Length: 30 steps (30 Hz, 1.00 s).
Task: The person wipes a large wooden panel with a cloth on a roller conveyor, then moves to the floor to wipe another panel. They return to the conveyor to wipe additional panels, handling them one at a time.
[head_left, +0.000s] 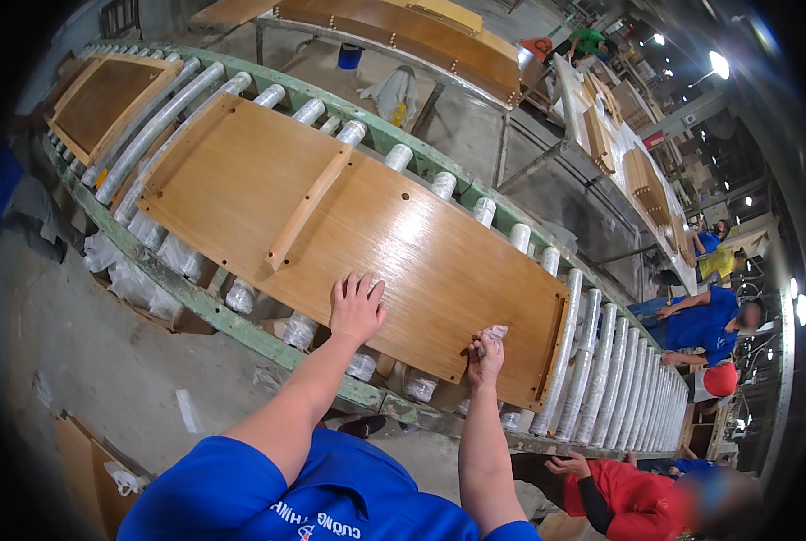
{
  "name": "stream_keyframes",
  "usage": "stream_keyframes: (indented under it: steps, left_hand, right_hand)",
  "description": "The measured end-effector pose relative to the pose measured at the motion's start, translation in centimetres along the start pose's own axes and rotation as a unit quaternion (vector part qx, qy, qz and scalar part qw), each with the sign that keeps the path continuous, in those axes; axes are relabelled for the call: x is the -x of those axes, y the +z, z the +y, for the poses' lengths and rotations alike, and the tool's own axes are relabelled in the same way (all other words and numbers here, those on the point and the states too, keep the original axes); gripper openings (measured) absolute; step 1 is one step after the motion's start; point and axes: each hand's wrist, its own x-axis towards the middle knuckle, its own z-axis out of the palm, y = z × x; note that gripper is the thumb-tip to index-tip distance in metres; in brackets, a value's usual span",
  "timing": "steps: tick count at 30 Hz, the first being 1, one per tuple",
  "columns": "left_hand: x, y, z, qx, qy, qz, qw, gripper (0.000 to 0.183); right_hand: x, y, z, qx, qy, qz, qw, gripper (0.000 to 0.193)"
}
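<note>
A long brown wooden panel (457, 261) lies on the roller conveyor in front of me. A raised wooden strip (311, 207) crosses it left of the middle, and narrower strips run along both short ends. Several small dark holes dot its surface. My left hand (358, 308) rests flat on the near part of the panel, fingers spread, holding nothing. Farther right, my right hand (485, 362) is closed around a crumpled pale cloth (495, 333), over the panel's near edge. The grip hides part of the cloth.
Plastic-wrapped rollers (592, 370) sit between green metal rails (268, 338). Another framed panel (105, 104) lies farther left on the conveyor. Beyond stand tables (565, 90) with wooden parts. A person in red (633, 496) is close at right, and a person in blue (705, 325) stands farther off.
</note>
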Motion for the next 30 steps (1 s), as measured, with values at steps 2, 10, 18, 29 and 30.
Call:
stream_keyframes:
  steps: [2,10,18,29,30]
  left_hand:
    - [0.0,0.0,0.0,0.009,0.0,0.0,1.0,0.042]
    - [0.0,0.0,-0.2,0.024,-0.001,0.0,1.0,0.043]
    - [0.2,0.4,-0.8,0.042,-0.003,0.023,0.999,0.041]
    - [0.3,0.1,-0.8,0.056,-0.011,0.006,0.998,0.04]
    - [0.1,0.1,-0.8,0.054,-0.007,0.004,0.999,0.04]
  right_hand:
    - [-0.1,0.0,0.0,0.015,-0.007,-0.003,1.0,0.018]
    - [-0.2,0.2,0.0,0.05,-0.003,0.001,0.999,0.017]
    - [0.2,0.2,0.1,0.033,0.009,-0.033,0.999,0.017]
    - [0.1,0.0,0.2,0.041,0.02,-0.032,0.998,0.017]
    - [-0.1,0.2,0.2,0.041,0.016,-0.03,0.999,0.016]
